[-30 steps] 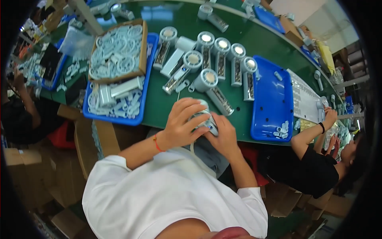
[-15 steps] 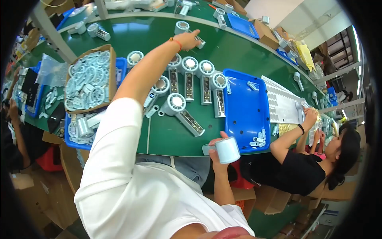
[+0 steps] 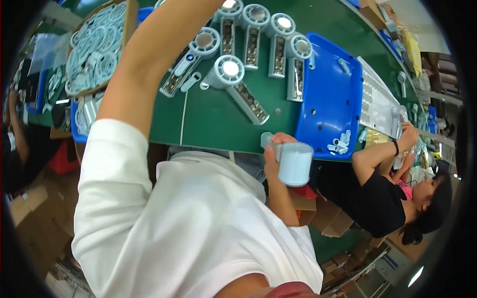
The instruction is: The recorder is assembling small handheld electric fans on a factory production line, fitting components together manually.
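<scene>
My right hand (image 3: 271, 160) is closed around the handle of a pale blue handheld fan (image 3: 296, 168), just off the table's near edge. Its round head points toward me, and most of the handle is hidden by my fingers. From the left, my left forearm (image 3: 164, 39) stretches across the table and leaves the picture at the top, so that hand is out of sight. Nearest to my hands lies a handheld fan (image 3: 248, 103) with its handle opened, showing the inside parts. Beyond it several similar fans (image 3: 252, 47) stand in a row. A small handle cover (image 3: 191, 82) lies beside them.
A blue tray (image 3: 323, 130) with a few small pale parts is right of the fans. Past it, a white tray (image 3: 375, 107) lies near a co-worker's hand (image 3: 408, 134). On the left, a cardboard box (image 3: 130, 22) holds many pale rings. Another person sits far left.
My view has shifted, so the table now sits higher in the picture. My left hand, earlier at a fan on the far side, has left the view. My right hand keeps its fan.
</scene>
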A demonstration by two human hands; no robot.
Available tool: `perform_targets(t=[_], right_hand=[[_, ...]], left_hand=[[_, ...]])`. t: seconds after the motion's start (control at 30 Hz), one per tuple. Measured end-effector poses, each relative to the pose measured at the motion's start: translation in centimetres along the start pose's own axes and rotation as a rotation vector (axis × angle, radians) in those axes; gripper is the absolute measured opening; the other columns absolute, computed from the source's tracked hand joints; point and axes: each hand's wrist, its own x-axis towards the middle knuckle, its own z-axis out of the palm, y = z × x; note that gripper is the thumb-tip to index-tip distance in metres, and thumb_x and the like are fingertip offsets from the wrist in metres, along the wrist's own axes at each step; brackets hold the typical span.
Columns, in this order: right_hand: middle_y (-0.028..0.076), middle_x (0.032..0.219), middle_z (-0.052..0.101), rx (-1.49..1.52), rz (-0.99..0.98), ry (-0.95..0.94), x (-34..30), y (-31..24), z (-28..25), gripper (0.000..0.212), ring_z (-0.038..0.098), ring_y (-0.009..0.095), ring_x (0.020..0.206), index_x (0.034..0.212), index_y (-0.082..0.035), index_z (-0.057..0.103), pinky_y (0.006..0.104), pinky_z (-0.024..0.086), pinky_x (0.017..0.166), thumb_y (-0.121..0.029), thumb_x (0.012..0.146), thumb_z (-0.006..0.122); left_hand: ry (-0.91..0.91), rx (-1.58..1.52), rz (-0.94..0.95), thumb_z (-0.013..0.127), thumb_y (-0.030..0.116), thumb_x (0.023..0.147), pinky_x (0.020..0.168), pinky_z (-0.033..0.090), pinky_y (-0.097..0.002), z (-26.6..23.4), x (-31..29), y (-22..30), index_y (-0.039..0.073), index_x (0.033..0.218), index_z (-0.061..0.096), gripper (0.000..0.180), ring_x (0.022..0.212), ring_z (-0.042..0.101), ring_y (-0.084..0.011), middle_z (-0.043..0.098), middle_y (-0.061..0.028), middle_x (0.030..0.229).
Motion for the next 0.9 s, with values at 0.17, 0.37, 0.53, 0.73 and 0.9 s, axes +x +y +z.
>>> perform_targets(t=[0.17,0.37,0.53,0.73,0.9], right_hand=[[0.008,0.092,0.051,0.200,-0.204,-0.054,2.4,1.2,2.6,0.016,0.049,0.019,0.080,0.091,-0.005,0.051,0.0315,0.041,0.073,-0.010,0.080,0.061],[0.009,0.090,0.054,0.088,-0.350,-0.114,2.4,2.8,3.2,0.020,0.052,0.018,0.083,0.096,-0.001,0.051,0.0301,0.042,0.076,-0.010,0.081,0.061],[0.009,0.088,0.052,0.348,-0.171,-0.129,2.1,2.8,1.0,0.052,0.056,0.020,0.073,0.113,0.002,0.043,0.0325,0.046,0.066,-0.030,0.079,0.066],[0.011,0.094,0.051,0.409,-0.046,-0.257,1.4,2.1,0.9,0.049,0.053,0.020,0.079,0.117,0.002,0.039,0.0312,0.043,0.070,-0.020,0.078,0.058],[0.011,0.105,0.049,0.299,-0.016,-0.313,0.9,1.2,1.2,0.052,0.052,0.020,0.092,0.121,0.003,0.037,0.0321,0.041,0.084,-0.012,0.075,0.057]], left_hand=[[0.460,0.198,-0.062,0.055,0.013,0.076,0.049,0.041,-0.0333,-5.7,-11.2,11.5,0.006,0.085,0.059,0.012,0.053,0.052,-0.0218,0.054,-0.0088,0.060],[0.136,-0.759,-0.847,0.050,0.013,0.079,0.055,0.042,-0.0355,-4.6,-22.3,27.0,0.009,0.092,0.056,0.015,0.061,0.054,-0.0277,0.054,-0.0116,0.066],[0.152,-0.669,-0.732,0.049,0.015,0.080,0.051,0.041,-0.0384,-4.4,-20.4,26.6,0.012,0.091,0.054,0.013,0.055,0.055,-0.0278,0.054,-0.0101,0.061],[0.300,-0.488,-0.673,0.045,0.028,0.083,0.053,0.048,-0.0437,-2.6,-11.0,19.0,0.013,0.093,0.056,0.021,0.058,0.060,-0.0327,0.061,-0.0138,0.064],[0.082,-0.523,-0.624,0.040,0.031,0.085,0.059,0.048,-0.0432,1.4,-7.0,19.3,0.012,0.099,0.058,0.029,0.069,0.063,-0.0306,0.064,-0.0123,0.079]])
